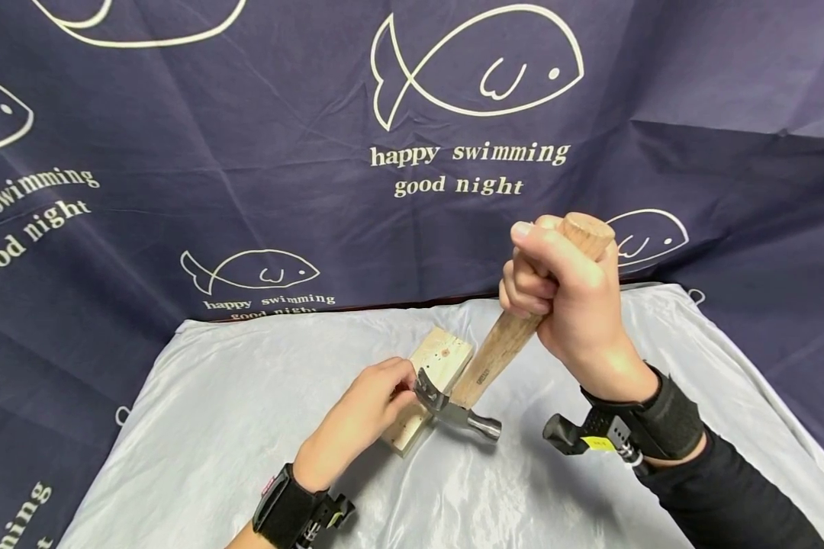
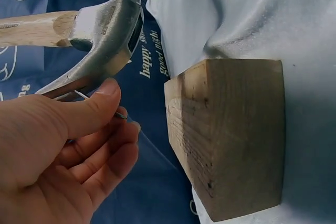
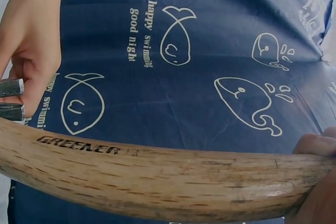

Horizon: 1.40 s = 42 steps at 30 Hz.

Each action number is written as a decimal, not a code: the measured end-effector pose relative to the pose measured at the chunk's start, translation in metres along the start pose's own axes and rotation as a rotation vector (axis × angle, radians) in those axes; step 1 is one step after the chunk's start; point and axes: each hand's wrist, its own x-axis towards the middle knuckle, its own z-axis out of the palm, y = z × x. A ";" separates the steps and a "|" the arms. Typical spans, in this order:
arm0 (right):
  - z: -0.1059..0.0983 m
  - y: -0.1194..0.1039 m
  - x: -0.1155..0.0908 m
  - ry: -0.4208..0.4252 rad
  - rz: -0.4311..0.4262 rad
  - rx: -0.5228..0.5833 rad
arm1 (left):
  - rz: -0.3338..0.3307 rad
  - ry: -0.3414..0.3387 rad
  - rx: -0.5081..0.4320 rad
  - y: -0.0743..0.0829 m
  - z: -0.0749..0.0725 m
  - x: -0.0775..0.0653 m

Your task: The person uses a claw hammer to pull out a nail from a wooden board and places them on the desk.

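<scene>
My right hand [image 1: 580,305] grips a claw hammer by its wooden handle [image 1: 497,354], near the end, with the fingers wrapped round it. The metal hammer head [image 2: 102,38] hangs low beside my left hand [image 1: 367,400], its claw turned toward those fingers. Between thumb and fingers the left hand pinches a nail [image 2: 122,115], a thin metal piece mostly covered by the thumb. Whether the claw touches the nail I cannot tell. A pale wooden block [image 1: 446,354] with small dark holes lies on the cloth, partly behind the left hand and the hammer head.
White satiny cloth [image 1: 233,396] covers the table under the block. Behind it hangs a dark blue curtain [image 1: 302,152] printed with fish and lettering. Both wrists carry black straps with cameras, the right one [image 1: 570,435] jutting out beside the hammer.
</scene>
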 end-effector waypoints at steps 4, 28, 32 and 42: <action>0.000 0.000 -0.001 -0.003 0.007 0.010 | 0.037 0.000 0.011 0.000 0.000 0.000; -0.008 -0.003 -0.004 -0.068 0.086 0.035 | 0.155 -0.161 -0.116 -0.006 -0.002 -0.008; -0.008 -0.002 -0.006 -0.071 0.093 0.033 | 0.190 -0.162 -0.096 -0.006 0.000 -0.007; -0.010 -0.002 -0.006 -0.066 0.110 0.020 | 0.147 -0.167 -0.158 -0.009 -0.007 -0.007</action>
